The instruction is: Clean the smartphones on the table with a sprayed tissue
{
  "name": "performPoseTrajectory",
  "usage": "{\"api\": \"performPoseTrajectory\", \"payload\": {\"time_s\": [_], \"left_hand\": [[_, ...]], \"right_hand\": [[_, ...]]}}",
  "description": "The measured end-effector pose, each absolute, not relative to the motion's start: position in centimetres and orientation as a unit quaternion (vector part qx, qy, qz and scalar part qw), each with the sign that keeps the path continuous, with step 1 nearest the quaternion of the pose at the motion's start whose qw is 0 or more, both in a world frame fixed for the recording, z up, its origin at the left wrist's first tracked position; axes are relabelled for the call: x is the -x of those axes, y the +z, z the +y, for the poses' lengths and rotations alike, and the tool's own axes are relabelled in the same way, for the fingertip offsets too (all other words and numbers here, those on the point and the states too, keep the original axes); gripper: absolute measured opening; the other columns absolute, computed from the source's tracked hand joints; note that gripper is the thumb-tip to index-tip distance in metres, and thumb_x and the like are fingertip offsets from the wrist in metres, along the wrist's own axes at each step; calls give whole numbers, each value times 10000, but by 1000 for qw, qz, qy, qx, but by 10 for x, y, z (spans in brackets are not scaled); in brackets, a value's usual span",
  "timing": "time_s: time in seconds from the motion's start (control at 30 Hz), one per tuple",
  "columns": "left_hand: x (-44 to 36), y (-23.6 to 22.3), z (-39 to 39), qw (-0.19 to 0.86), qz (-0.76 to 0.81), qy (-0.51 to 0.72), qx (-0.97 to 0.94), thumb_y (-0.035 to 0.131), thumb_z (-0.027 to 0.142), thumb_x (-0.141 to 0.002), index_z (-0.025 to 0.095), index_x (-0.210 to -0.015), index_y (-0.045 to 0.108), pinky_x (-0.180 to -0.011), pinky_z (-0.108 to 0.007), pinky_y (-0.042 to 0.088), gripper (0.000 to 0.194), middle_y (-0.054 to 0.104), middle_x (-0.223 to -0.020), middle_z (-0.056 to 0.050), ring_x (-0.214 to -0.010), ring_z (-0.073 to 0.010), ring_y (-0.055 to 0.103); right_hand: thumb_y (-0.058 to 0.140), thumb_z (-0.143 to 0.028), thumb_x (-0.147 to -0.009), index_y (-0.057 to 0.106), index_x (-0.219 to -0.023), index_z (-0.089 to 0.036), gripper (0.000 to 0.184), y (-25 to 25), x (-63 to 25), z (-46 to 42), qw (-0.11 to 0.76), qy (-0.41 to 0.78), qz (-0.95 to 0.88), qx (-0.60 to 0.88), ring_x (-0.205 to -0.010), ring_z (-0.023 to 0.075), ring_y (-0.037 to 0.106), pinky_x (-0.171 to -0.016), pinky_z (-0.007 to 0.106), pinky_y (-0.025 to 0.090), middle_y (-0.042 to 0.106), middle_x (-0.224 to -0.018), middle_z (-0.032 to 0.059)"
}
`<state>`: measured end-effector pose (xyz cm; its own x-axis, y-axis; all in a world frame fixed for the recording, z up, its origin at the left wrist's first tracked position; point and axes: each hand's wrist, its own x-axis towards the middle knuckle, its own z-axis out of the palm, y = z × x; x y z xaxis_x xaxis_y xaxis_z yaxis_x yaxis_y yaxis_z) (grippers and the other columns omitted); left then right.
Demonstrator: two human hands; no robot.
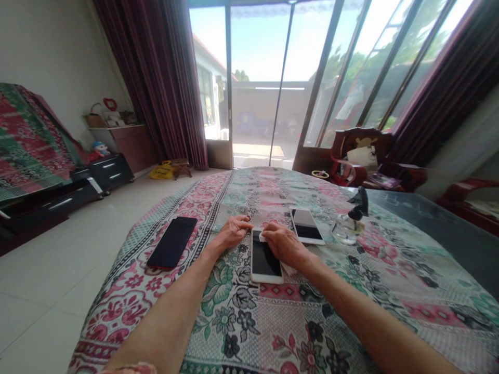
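Observation:
A white-framed smartphone (266, 262) with a dark screen lies face up on the patterned tablecloth (230, 332). My right hand (284, 242) is closed on a white tissue (263, 236), pressed against the upper part of that screen. More white material shows beneath the palm. My left hand (234, 231) rests at the phone's upper left corner, fingers stretched towards its edge and holding nothing. Just beyond my right hand lies a second white smartphone (307, 226), and a black smartphone (172, 243) lies to the left of my left forearm.
To the right on the table stands a clear spray bottle (348, 229) with a black nozzle. Past the round table are a carved wooden chair (360, 156), a glass door (257, 104) and dark curtains (156, 78). A low black cabinet (113, 174) stands at left.

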<state>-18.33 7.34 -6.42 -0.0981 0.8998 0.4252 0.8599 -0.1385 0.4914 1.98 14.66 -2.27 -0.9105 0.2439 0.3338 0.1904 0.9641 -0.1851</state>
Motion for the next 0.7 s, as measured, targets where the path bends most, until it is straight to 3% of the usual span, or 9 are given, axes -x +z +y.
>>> {"api": "performPoseTrajectory", "payload": {"time_s": [0.33, 0.7], "left_hand": [[185, -66, 75, 35, 637, 359, -681, 495, 43, -776, 184, -871, 759, -917, -268, 501, 315, 687, -1020, -45, -969, -161, 634], [185, -70, 76, 47, 659, 368, -654, 502, 55, -740, 198, -882, 760, -951, -277, 494, 328, 690, -1068, -40, -1008, -161, 634]], "right_hand": [[464, -91, -898, 700, -843, -149, 249, -26, 10, 142, 166, 60, -978, 107, -877, 173, 554, -803, 271, 411, 635, -911, 89], [426, -82, -896, 692, -917, -149, 276, -23, -48, 151, 191, 99, -973, 87, -872, 172, 564, -808, 287, 451, 635, -932, 89]]}}
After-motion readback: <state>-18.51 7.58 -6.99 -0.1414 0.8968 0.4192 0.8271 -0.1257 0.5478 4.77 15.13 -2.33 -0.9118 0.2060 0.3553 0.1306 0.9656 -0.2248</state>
